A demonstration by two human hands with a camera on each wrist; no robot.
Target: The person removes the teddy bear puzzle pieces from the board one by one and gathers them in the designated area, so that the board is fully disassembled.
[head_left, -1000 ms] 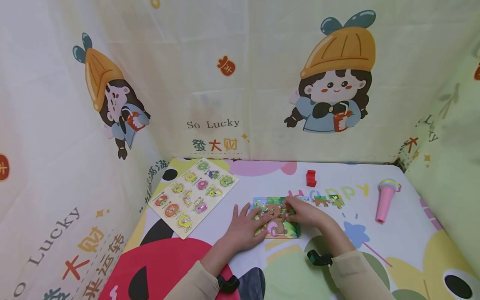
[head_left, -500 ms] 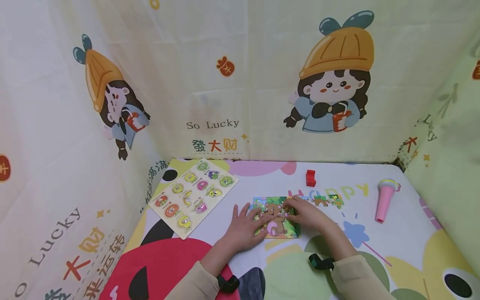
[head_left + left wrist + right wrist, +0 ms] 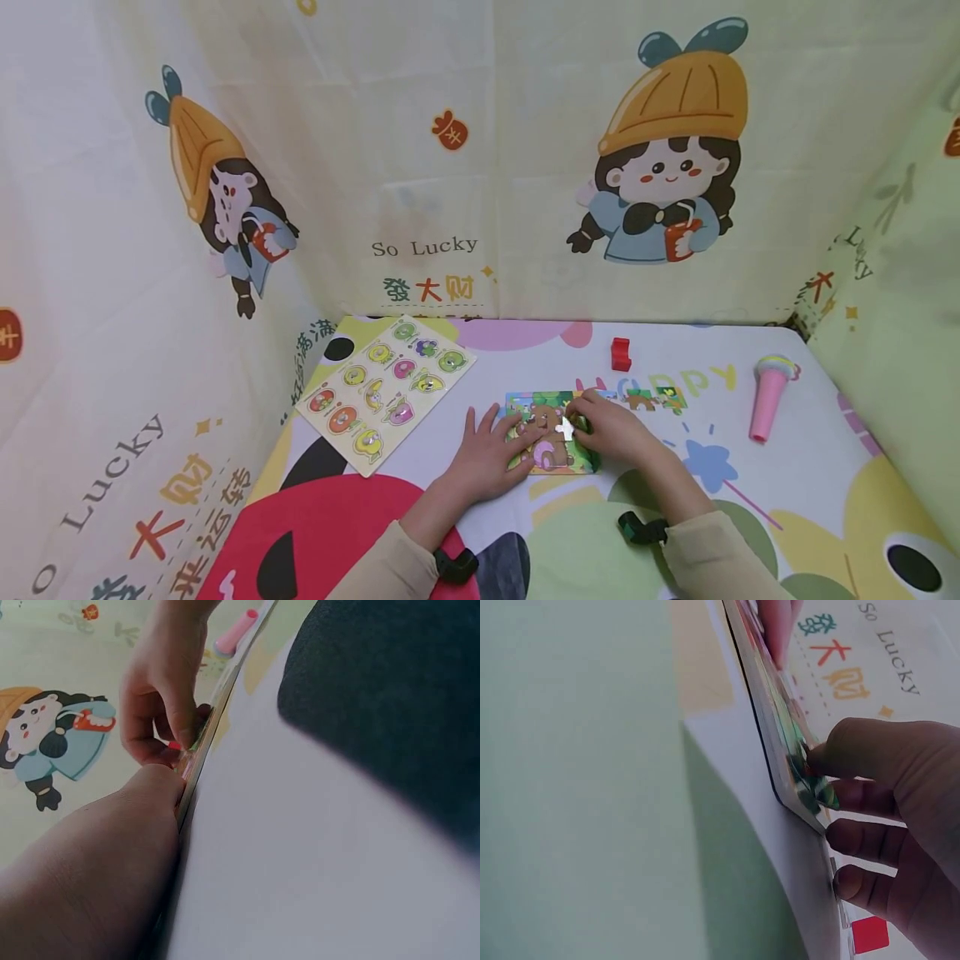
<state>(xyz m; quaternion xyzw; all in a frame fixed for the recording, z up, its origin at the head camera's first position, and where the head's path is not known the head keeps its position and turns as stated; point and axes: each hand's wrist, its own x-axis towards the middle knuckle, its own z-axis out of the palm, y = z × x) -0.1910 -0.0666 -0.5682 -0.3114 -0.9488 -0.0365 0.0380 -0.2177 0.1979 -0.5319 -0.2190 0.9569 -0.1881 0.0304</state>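
Observation:
A jigsaw puzzle (image 3: pixel 551 417) with a brown bear on a green ground lies on the table. My left hand (image 3: pixel 483 458) rests on its left part, fingers spread and straight. Over the right part, my right hand (image 3: pixel 618 429) pinches a green puzzle piece (image 3: pixel 826 793) between thumb and index finger, the piece tilted up from the puzzle in the right wrist view. Beside those fingertips a white patch (image 3: pixel 565 429) shows in the picture. Two loose puzzle pieces (image 3: pixel 641 402) lie just beyond the right hand.
A board with fruit pictures (image 3: pixel 386 392) lies at the left. A small red block (image 3: pixel 621 355) is behind the puzzle, and a pink toy microphone (image 3: pixel 771 400) lies at the right. Printed cloth (image 3: pixel 525 167) hangs around the table's back and sides.
A white patch now shows in the puzzle beside my right fingertips, where the bear picture was whole before. My right hand has shifted slightly; the left has stayed in place.

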